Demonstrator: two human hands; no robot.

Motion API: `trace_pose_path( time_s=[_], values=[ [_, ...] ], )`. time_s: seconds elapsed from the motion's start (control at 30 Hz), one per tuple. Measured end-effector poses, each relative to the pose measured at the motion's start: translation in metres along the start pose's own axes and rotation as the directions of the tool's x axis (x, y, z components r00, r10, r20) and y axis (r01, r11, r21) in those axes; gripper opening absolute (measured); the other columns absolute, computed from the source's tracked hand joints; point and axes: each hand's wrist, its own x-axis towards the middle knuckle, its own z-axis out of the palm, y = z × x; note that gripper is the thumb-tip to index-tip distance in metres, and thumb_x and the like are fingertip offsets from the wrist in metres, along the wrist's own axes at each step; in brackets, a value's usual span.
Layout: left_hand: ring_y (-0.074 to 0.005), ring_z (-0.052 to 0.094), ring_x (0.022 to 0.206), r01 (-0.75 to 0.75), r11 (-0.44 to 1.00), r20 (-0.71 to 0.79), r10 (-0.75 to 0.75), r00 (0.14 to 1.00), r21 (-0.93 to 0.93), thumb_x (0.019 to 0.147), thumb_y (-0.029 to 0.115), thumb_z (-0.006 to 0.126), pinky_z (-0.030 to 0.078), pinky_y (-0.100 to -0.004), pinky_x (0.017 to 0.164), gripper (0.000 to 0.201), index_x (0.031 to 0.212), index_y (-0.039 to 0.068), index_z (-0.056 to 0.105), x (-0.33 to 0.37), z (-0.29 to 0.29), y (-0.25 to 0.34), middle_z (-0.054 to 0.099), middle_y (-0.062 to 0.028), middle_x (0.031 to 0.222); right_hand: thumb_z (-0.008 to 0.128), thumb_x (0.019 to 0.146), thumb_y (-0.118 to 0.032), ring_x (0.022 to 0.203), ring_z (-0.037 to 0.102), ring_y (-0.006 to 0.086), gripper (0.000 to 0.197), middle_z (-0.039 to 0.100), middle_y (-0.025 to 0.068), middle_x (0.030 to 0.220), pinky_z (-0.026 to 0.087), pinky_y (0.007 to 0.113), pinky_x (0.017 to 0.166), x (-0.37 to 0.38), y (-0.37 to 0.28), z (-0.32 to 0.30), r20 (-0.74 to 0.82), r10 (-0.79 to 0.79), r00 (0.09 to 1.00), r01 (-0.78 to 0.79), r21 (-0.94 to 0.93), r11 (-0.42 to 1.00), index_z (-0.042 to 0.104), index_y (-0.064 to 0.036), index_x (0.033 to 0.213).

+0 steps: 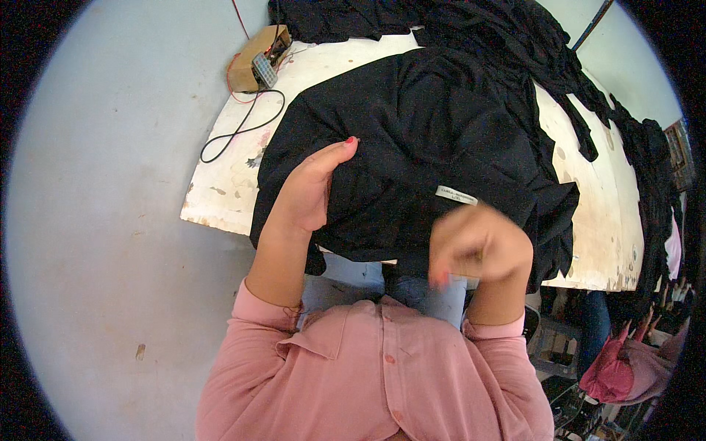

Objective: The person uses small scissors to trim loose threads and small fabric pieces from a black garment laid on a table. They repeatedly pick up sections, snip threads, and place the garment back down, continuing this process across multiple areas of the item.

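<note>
A black garment [426, 140] lies across the middle of the frame on a worn white table [228, 184], its long axis running from lower left to upper right, white label [456, 195] facing up near the lower edge. The left hand [312, 191] pinches its lower left edge, thumb on top. The right hand [478, 246], blurred, is closed into a fist at the lower hem; whether it grips cloth I cannot tell. More black cloth [515, 29] is heaped along the upper right.

Bare desk [228, 184] lies open left of the black garment [412, 147]; cardboard box [254, 59] and black cable [243, 125] crowd its far corner.
</note>
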Motion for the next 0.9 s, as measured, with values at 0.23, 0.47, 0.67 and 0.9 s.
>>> trace_pose_path(
  time_s=[0.23, 0.47, 0.67, 0.9],
  values=[
    [-0.0186, 0.064, 0.096, 0.015, 0.995, -0.029, -0.012, 1.000, 0.099, 0.094, 0.016, 0.054, 0.050, -0.0278, 0.086, 0.025, 0.109, -0.002, 0.061, -0.005, 0.009, 0.001, 0.066, -0.0099, 0.106, 0.076, 0.077, -0.032, 0.062, 0.048, 0.0101, 0.040, 0.050, 0.0024, 0.076, 0.034, 0.023, 0.053, -0.014, -0.012, 0.011, -0.456, 0.186, 0.870, -0.208, 0.003, 0.978, 0.065, -0.0055, 0.106],
    [-0.0109, 0.058, 0.097, -0.128, 0.839, -0.002, 0.152, 0.988, 0.528, 0.091, 0.022, 0.063, 0.045, -0.0249, 0.087, 0.030, 0.112, 0.002, 0.062, -0.012, 0.015, -0.012, 0.065, -0.0038, 0.105, 0.066, 0.086, -0.023, 0.088, 0.056, 0.0264, 0.052, 0.052, 0.0143, 0.100, 0.047, 0.033, 0.076, 0.015, 0.013, 0.033, -0.797, 0.082, 0.598, -0.557, -0.340, 0.758, 0.048, -0.0022, 0.131],
    [-0.0107, 0.058, 0.098, -0.130, 0.913, -0.100, 0.181, 0.978, 0.387, 0.088, 0.016, 0.064, 0.043, -0.0247, 0.089, 0.031, 0.115, 0.002, 0.061, -0.011, 0.022, -0.011, 0.064, -0.0038, 0.108, 0.065, 0.085, -0.015, 0.081, 0.059, 0.0295, 0.052, 0.058, 0.0123, 0.091, 0.049, 0.035, 0.071, 0.016, 0.019, 0.036, -0.770, -0.065, 0.635, -0.656, -0.582, 0.481, 0.048, -0.0040, 0.133],
    [-0.0121, 0.057, 0.100, -0.138, 0.906, -0.062, 0.177, 0.982, 0.401, 0.088, 0.015, 0.063, 0.041, -0.0256, 0.092, 0.033, 0.118, 0.001, 0.059, -0.012, 0.024, -0.009, 0.064, -0.0039, 0.110, 0.070, 0.077, -0.016, 0.077, 0.060, 0.0250, 0.051, 0.063, 0.0099, 0.098, 0.049, 0.034, 0.066, 0.011, 0.026, 0.036, -0.632, -0.320, 0.706, -0.502, -0.764, 0.405, 0.057, -0.0076, 0.125]
  ],
)
